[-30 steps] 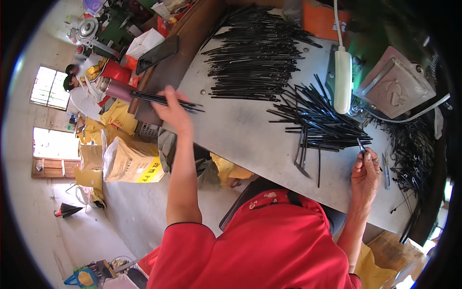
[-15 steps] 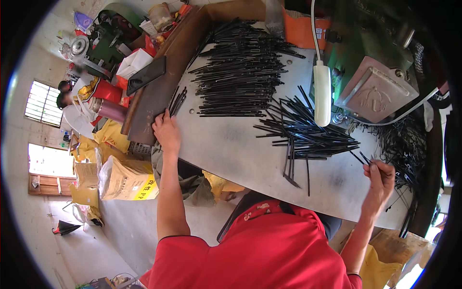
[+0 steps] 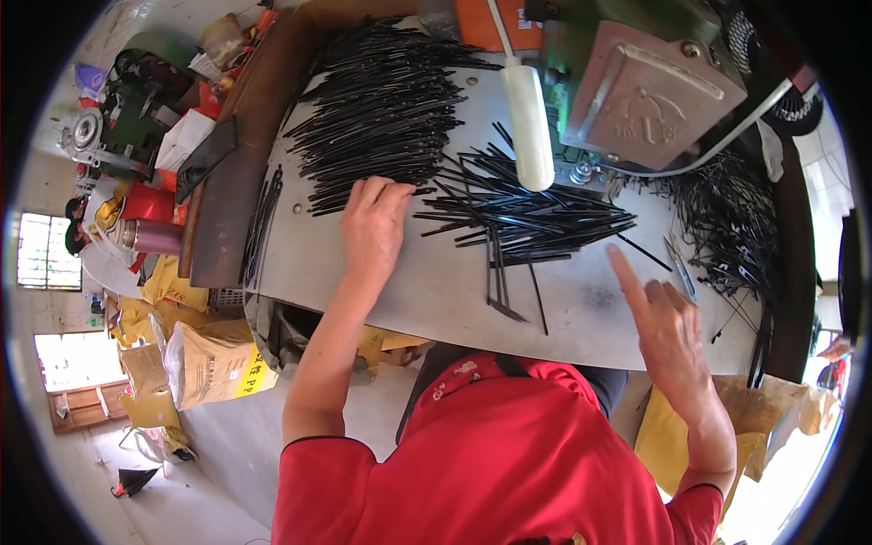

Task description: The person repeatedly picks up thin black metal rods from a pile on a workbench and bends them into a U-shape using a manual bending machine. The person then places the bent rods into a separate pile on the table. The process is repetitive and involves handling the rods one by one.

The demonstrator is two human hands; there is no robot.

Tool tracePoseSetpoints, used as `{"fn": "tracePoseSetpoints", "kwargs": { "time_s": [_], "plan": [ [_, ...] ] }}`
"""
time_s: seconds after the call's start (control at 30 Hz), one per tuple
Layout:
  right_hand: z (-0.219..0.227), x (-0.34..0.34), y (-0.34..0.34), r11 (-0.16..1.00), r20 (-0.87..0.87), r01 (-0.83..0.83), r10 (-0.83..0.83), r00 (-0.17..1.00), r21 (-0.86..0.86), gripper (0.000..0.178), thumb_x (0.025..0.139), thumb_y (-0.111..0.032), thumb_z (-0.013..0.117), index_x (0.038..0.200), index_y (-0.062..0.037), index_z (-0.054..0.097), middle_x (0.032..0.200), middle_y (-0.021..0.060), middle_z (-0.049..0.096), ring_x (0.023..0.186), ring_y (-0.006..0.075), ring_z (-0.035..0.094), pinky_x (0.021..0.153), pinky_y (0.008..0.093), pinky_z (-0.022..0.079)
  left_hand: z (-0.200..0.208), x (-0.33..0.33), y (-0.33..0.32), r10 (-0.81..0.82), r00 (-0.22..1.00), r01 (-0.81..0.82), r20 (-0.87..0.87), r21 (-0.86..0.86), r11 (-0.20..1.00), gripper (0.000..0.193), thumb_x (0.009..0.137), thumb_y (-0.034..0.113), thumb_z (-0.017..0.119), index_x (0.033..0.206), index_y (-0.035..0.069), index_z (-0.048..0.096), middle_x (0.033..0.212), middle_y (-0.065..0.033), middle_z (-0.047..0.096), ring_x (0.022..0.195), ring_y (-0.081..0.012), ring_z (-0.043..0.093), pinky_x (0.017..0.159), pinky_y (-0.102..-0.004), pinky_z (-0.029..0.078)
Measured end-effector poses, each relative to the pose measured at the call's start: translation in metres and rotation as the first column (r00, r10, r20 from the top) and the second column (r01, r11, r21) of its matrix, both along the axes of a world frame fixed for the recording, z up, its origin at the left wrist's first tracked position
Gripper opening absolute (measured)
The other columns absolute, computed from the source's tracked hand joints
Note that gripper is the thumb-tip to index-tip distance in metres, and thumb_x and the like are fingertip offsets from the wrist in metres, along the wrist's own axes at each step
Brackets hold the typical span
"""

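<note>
My left hand (image 3: 374,227) is at the near edge of a broad stack of thin black rods (image 3: 381,109). Its fingers are bunched together over the rod ends, and whatever they may grip is hidden. Over the right part of the table, my right hand (image 3: 670,331) has its index finger stretched out and the other fingers loosely bent, with nothing seen in it. That fingertip is close to a looser heap of black rods (image 3: 536,213). A slim pointed metal tool (image 3: 681,266), perhaps tweezers, lies beyond the hand.
A white tube lamp (image 3: 529,127) hangs over the loose heap, beside a green machine with a metal cover (image 3: 649,100). Tangled black pieces (image 3: 727,218) fill the table's right side. A few rods (image 3: 263,222) lie by the wooden left rail (image 3: 218,213) of the grey tabletop (image 3: 436,300).
My left hand has moved right, from the few rods by the left rail to the big stack. My right hand has shifted left, and its index finger has straightened. The whole view has shifted.
</note>
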State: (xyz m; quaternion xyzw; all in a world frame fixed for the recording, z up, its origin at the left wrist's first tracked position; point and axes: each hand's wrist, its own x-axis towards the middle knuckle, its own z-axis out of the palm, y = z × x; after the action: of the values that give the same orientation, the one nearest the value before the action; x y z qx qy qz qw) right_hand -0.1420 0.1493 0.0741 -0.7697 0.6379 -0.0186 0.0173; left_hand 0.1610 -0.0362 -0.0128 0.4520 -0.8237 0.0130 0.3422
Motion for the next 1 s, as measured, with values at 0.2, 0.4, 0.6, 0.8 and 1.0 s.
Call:
{"fn": "tracePoseSetpoints", "kwargs": {
  "time_s": [0.2, 0.4, 0.6, 0.8, 1.0],
  "plan": [
    [-0.017, 0.003, -0.008, 0.976, -0.068, -0.176, 0.168, 0.983, -0.131, 0.084, 0.069, 0.003, 0.056, 0.146, -0.0197, 0.033, 0.065, 0.0042, 0.038, 0.057, 0.0196, 0.046, 0.053, 0.0319, 0.043, -0.001, -0.001, -0.008, -0.057, 0.984, 0.072, 0.168, -0.082, 0.994, 0.021, 0.073, 0.000, 0.068, 0.092, 0.004, 0.061, 0.085, -0.0079, 0.059, 0.080, -0.0271, 0.056, 0.067, -0.0357, 0.048],
    [-0.017, 0.018, -0.008, 0.961, -0.152, -0.269, 0.256, 0.955, -0.071, 0.084, 0.069, -0.002, 0.056, 0.147, -0.0222, 0.032, 0.065, 0.0022, 0.038, 0.057, 0.0169, 0.046, 0.050, 0.0290, 0.041, 0.011, -0.010, -0.010, -0.094, 0.995, 0.098, 0.029, -0.191, 0.977, 0.028, 0.082, -0.002, 0.061, 0.109, 0.003, 0.060, 0.094, -0.0131, 0.056, 0.081, -0.0270, 0.057, 0.069, -0.0334, 0.048],
    [-0.058, -0.008, -0.013, 0.997, 0.422, 0.007, 0.024, 0.906, -0.071, 0.041, 0.076, -0.005, 0.061, 0.116, -0.0123, 0.060, 0.068, 0.0091, 0.053, 0.061, 0.0200, 0.057, 0.053, 0.0273, 0.044, 0.048, -0.059, 0.027, -0.073, 0.854, 0.361, -0.516, 0.484, 0.797, 0.031, 0.088, 0.005, 0.062, 0.118, 0.004, 0.058, 0.096, -0.0045, 0.058, 0.077, -0.0127, 0.054, 0.064, -0.0253, 0.046],
    [-0.032, -0.005, -0.051, 0.811, 0.830, 0.198, -0.507, -0.233, 0.551, 0.022, 0.084, -0.021, 0.062, 0.085, 0.0007, 0.059, 0.061, 0.0059, 0.059, 0.040, 0.0114, 0.050, 0.039, 0.0237, 0.036, 0.056, -0.120, 0.044, 0.351, 0.522, 0.753, -0.777, 0.613, 0.237, 0.046, 0.088, 0.007, 0.062, 0.131, 0.001, 0.047, 0.097, -0.0027, 0.063, 0.077, -0.0048, 0.053, 0.066, -0.0183, 0.043],
    [-0.058, 0.018, -0.091, 0.868, 0.842, 0.237, -0.303, -0.446, 0.437, 0.019, 0.084, -0.020, 0.062, 0.080, -0.0015, 0.059, 0.059, 0.0064, 0.058, 0.038, 0.0103, 0.047, 0.037, 0.0228, 0.033, 0.017, -0.160, 0.032, 0.410, 0.442, 0.735, -0.798, 0.584, 0.343, 0.036, 0.089, 0.008, 0.061, 0.124, 0.002, 0.055, 0.092, -0.0012, 0.064, 0.076, -0.0059, 0.054, 0.064, -0.0184, 0.043]
  ]
}}
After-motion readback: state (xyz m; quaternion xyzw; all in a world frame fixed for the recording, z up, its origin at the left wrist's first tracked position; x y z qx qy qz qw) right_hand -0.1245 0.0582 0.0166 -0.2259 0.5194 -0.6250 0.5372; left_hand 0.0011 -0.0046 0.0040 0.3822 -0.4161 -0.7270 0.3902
